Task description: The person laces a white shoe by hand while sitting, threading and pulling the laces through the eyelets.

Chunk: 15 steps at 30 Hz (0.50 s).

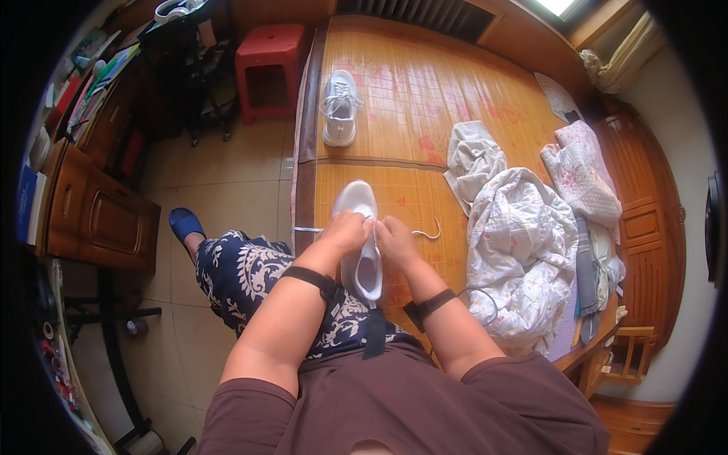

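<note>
A white sneaker (356,195) rests on the bamboo mat in front of me, toe pointing away and its opening facing me. Over its lacing area my left hand (346,230) and my right hand (395,240) come together, both closed with fingertips pinching the white shoelace (429,235). One loose lace end sticks out left past my left hand; the other curls on the mat to the right. The exact grip on the lace is partly hidden by my fingers. Farther off stands a second white sneaker (340,106), laced, also toe away.
The bamboo mat (425,83) covers a bed. A crumpled patterned quilt (523,250), a grey garment (474,159) and folded bedding (582,174) lie on the right. A red stool (269,68) and wooden cabinet (98,208) stand left. My foot wears a blue slipper (184,224).
</note>
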Each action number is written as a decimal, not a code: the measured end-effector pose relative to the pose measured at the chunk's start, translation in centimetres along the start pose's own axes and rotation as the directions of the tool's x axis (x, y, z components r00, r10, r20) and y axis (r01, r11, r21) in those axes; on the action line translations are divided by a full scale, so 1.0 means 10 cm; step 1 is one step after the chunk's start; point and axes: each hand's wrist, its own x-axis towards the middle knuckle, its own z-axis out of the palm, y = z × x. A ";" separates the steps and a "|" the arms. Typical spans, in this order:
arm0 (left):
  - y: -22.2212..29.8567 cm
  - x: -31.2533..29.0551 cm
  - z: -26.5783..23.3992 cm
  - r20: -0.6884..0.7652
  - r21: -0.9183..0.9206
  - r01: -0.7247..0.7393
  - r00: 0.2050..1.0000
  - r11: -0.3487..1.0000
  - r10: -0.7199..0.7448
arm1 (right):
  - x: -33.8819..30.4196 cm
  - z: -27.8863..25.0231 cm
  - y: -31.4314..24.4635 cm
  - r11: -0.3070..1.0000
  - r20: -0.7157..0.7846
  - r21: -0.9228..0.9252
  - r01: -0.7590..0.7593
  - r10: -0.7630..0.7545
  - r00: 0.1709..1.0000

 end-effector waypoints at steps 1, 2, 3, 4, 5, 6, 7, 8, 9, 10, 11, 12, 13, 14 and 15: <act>-0.03 0.01 0.03 -0.002 0.000 0.002 1.000 1.000 -0.002 | 0.00 0.01 -0.02 1.000 0.004 0.010 -0.001 0.001 1.000; -0.06 0.01 0.05 -0.022 0.040 -0.010 1.000 0.999 0.011 | 0.00 0.01 -0.03 1.000 0.007 0.010 0.001 -0.002 1.000; -0.10 0.02 0.07 -0.040 0.080 -0.020 0.999 0.997 0.024 | 0.01 0.02 -0.05 1.000 0.013 0.008 0.002 -0.003 1.000; -0.02 0.01 0.02 -0.036 0.076 -0.026 0.999 0.997 0.028 | 0.00 0.00 -0.03 1.000 0.012 0.001 -0.004 0.004 1.000; 0.12 -0.03 -0.10 0.002 0.050 0.015 1.000 0.999 -0.015 | 0.01 -0.01 0.01 1.000 0.009 -0.001 -0.007 0.007 1.000; 0.20 -0.05 -0.17 0.040 0.026 0.056 0.998 0.998 -0.057 | 0.01 -0.03 0.04 1.000 0.007 -0.013 -0.004 0.004 1.000; 0.19 -0.06 -0.18 0.038 0.026 0.058 0.998 0.998 -0.059 | 0.01 -0.02 0.03 1.000 0.011 -0.022 0.005 -0.005 1.000; 0.18 -0.07 -0.19 0.009 0.035 0.024 1.000 0.999 -0.024 | 0.01 -0.02 0.01 1.000 0.012 -0.021 0.007 -0.007 1.000; 0.17 -0.08 -0.19 -0.020 0.045 -0.010 1.000 0.999 0.011 | 0.01 -0.01 0.01 1.000 0.018 -0.016 0.013 -0.012 1.000; 0.15 -0.09 -0.17 -0.021 0.045 -0.010 1.000 0.999 0.011 | 0.01 -0.01 0.00 1.000 0.023 -0.011 0.018 -0.017 1.000; 0.14 -0.08 -0.16 -0.043 0.036 -0.006 0.999 0.999 0.007 | 0.01 -0.02 -0.01 1.000 0.024 -0.011 0.018 -0.018 1.000; 0.12 -0.08 -0.14 -0.066 0.028 -0.003 0.998 1.000 0.004 | 0.02 -0.03 -0.02 1.000 0.047 -0.012 -0.020 0.020 0.999; 0.12 -0.07 -0.13 -0.065 0.027 -0.004 0.998 1.000 0.005 | 0.02 -0.04 -0.03 0.998 0.069 -0.013 -0.059 0.059 0.996; 0.12 -0.07 -0.13 -0.069 0.014 0.018 0.998 1.000 -0.017 | 0.02 -0.04 -0.03 0.998 0.069 -0.014 -0.060 0.061 0.996; 0.11 -0.06 -0.12 -0.072 0.001 0.040 0.997 0.999 -0.040 | 0.01 -0.05 -0.04 0.998 0.070 -0.012 -0.069 0.069 0.995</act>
